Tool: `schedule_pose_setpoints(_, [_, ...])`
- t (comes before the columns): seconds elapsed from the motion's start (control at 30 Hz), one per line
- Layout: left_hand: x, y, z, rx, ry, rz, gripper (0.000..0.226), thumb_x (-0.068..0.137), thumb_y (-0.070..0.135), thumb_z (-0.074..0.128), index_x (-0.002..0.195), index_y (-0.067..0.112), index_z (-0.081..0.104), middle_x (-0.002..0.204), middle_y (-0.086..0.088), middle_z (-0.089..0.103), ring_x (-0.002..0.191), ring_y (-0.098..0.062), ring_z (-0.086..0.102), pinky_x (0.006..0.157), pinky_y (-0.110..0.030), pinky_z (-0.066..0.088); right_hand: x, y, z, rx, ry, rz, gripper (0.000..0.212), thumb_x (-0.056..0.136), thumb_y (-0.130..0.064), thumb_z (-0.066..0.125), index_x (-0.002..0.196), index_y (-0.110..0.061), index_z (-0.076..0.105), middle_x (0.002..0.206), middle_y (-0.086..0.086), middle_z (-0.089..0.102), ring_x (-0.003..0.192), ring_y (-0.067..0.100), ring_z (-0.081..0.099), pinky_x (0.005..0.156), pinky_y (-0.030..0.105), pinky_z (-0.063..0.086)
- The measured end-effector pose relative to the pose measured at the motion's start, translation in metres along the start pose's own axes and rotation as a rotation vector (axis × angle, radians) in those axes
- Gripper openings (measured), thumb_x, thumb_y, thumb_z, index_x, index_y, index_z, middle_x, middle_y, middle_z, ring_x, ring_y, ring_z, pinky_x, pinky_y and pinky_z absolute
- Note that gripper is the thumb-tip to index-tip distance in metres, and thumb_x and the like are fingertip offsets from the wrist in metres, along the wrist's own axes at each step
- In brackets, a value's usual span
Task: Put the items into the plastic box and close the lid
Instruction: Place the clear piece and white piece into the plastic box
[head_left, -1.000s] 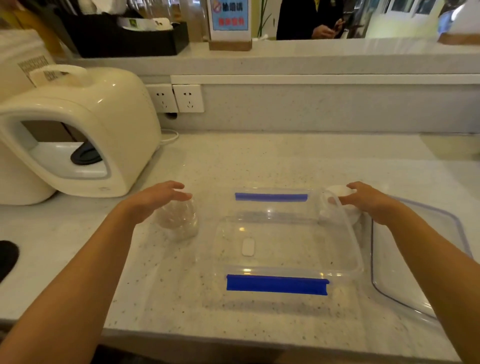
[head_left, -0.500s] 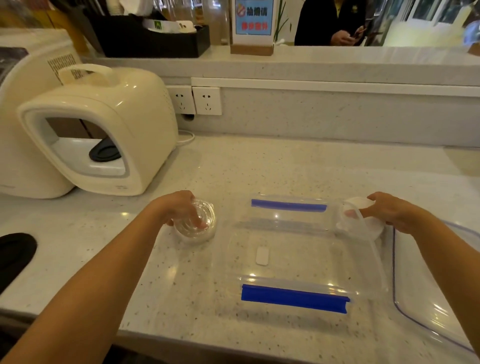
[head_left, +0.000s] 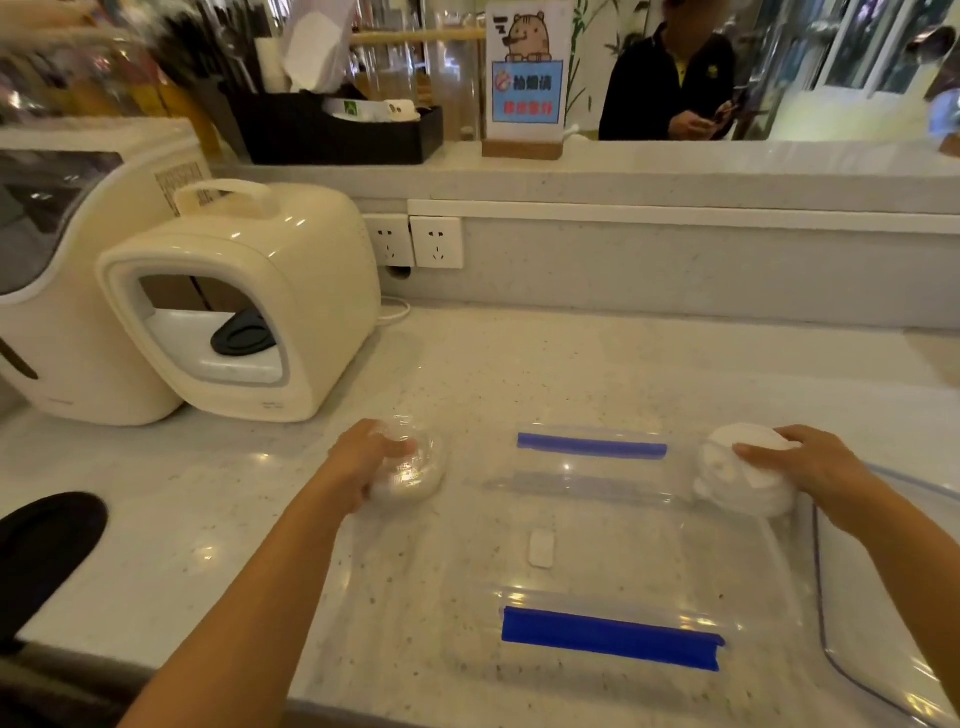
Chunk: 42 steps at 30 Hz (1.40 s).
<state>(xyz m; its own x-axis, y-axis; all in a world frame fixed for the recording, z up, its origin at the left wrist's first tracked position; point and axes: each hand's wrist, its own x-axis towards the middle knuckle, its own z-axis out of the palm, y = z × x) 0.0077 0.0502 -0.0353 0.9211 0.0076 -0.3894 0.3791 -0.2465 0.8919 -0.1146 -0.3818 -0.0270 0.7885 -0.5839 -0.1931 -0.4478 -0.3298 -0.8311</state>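
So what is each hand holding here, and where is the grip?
The left hand holds a clear plastic cup around its side. The right hand holds a white lidded cup, fingers over its top.

both bare forearms reach forward from the bottom edge, well apart. the left hand (head_left: 363, 462) is palm down, fingers curled closed around something clear and round. the right hand (head_left: 810, 467) is palm down too, fingers and thumb closed on something white and round, wrist straight.
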Motion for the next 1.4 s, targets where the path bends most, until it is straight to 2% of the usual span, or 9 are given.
schedule_pose_setpoints(0.1, [-0.007, 0.006, -0.013, -0.315, -0.063, -0.156, 0.012, 0.075, 0.007, 0.063, 0.086, 0.012, 0.060, 0.092, -0.012, 0.060, 0.060, -0.023, 0.061, 0.054, -0.028, 0.043, 0.001, -0.003, -0.007, 0.125, 0.067, -0.007, 0.048, 0.074, -0.016, 0.074, 0.116, -0.003, 0.055, 0.123, 0.023, 0.056, 0.098, 0.034, 0.053, 0.081, 0.043, 0.046])
schedule_pose_setpoints(0.23, [-0.022, 0.018, -0.033, -0.702, -0.137, -0.285, 0.028, 0.078, 0.016, 0.063, 0.103, 0.012, 0.053, 0.095, -0.008, 0.056, 0.073, -0.018, 0.053, 0.055, -0.031, 0.049, 0.004, -0.014, -0.019, 0.278, 0.118, -0.058, 0.052, 0.074, -0.017, 0.073, 0.120, -0.004, 0.051, 0.124, 0.023, 0.054, 0.098, 0.034, 0.055, 0.070, 0.038, 0.047])
schedule_pose_setpoints(0.37, [-0.049, 0.046, -0.040, -0.765, -0.198, -0.123, 0.021, 0.077, 0.014, 0.059, 0.098, 0.013, 0.062, 0.105, -0.009, 0.062, 0.090, -0.027, 0.058, 0.081, -0.042, 0.045, -0.002, -0.032, -0.039, 0.516, 0.134, -0.153, 0.047, 0.075, -0.019, 0.072, 0.117, -0.012, 0.053, 0.116, 0.016, 0.059, 0.092, 0.028, 0.060, 0.061, 0.032, 0.050])
schedule_pose_setpoints(0.53, [-0.090, 0.074, -0.030, -0.746, -0.291, 0.181, 0.023, 0.075, 0.011, 0.054, 0.079, 0.020, 0.075, 0.081, 0.001, 0.075, 0.087, -0.020, 0.067, 0.075, -0.036, 0.054, -0.036, -0.071, -0.060, 0.711, -0.107, -0.419, 0.018, 0.083, -0.018, 0.060, 0.099, -0.022, 0.064, 0.089, -0.005, 0.071, 0.076, 0.007, 0.069, 0.059, 0.017, 0.056])
schedule_pose_setpoints(0.77, [-0.120, 0.087, 0.020, -0.153, -0.457, 0.464, 0.045, 0.056, 0.008, 0.063, 0.100, 0.019, 0.063, 0.080, 0.002, 0.068, 0.071, -0.016, 0.065, 0.059, -0.023, 0.051, -0.078, -0.092, -0.040, 0.128, -0.621, -0.509, 0.040, 0.072, -0.030, 0.063, 0.111, -0.038, 0.058, 0.096, -0.006, 0.068, 0.088, 0.015, 0.066, 0.068, 0.021, 0.057])
schedule_pose_setpoints(0.97, [-0.103, 0.079, 0.068, 0.502, -0.680, 0.362, 0.042, 0.070, 0.015, 0.069, 0.107, 0.032, 0.055, 0.105, 0.005, 0.060, 0.094, -0.014, 0.058, 0.074, -0.024, 0.046, -0.077, -0.085, 0.008, -0.392, -0.871, -0.342, 0.048, 0.078, -0.036, 0.061, 0.120, -0.045, 0.039, 0.113, -0.007, 0.055, 0.105, 0.015, 0.055, 0.088, 0.025, 0.048])
schedule_pose_setpoints(1.13, [-0.074, 0.060, 0.103, 0.737, -0.718, 0.206, 0.040, 0.071, 0.016, 0.067, 0.108, 0.022, 0.053, 0.099, 0.005, 0.055, 0.089, -0.012, 0.051, 0.076, -0.026, 0.043, -0.071, -0.076, 0.037, -0.563, -0.900, -0.254, 0.046, 0.087, -0.027, 0.057, 0.125, -0.040, 0.036, 0.118, -0.003, 0.048, 0.113, 0.020, 0.047, 0.097, 0.031, 0.041])
schedule_pose_setpoints(1.23, [-0.062, 0.050, 0.111, 0.742, -0.700, 0.140, 0.036, 0.070, 0.019, 0.065, 0.105, 0.020, 0.056, 0.098, 0.002, 0.056, 0.088, -0.015, 0.053, 0.076, -0.027, 0.045, -0.068, -0.073, 0.049, -0.689, -0.872, -0.224, 0.053, 0.089, -0.030, 0.052, 0.136, -0.036, 0.030, 0.141, 0.001, 0.040, 0.126, 0.023, 0.040, 0.106, 0.040, 0.037])
schedule_pose_setpoints(1.4, [-0.056, 0.041, 0.114, 0.818, -0.590, 0.223, 0.040, 0.079, 0.011, 0.053, 0.119, 0.017, 0.050, 0.117, -0.002, 0.052, 0.097, -0.016, 0.050, 0.075, -0.024, 0.040, -0.068, -0.067, 0.059, -0.770, -0.741, -0.283, 0.050, 0.094, -0.024, 0.046, 0.141, -0.028, 0.027, 0.149, 0.001, 0.035, 0.133, 0.022, 0.036, 0.111, 0.038, 0.031])
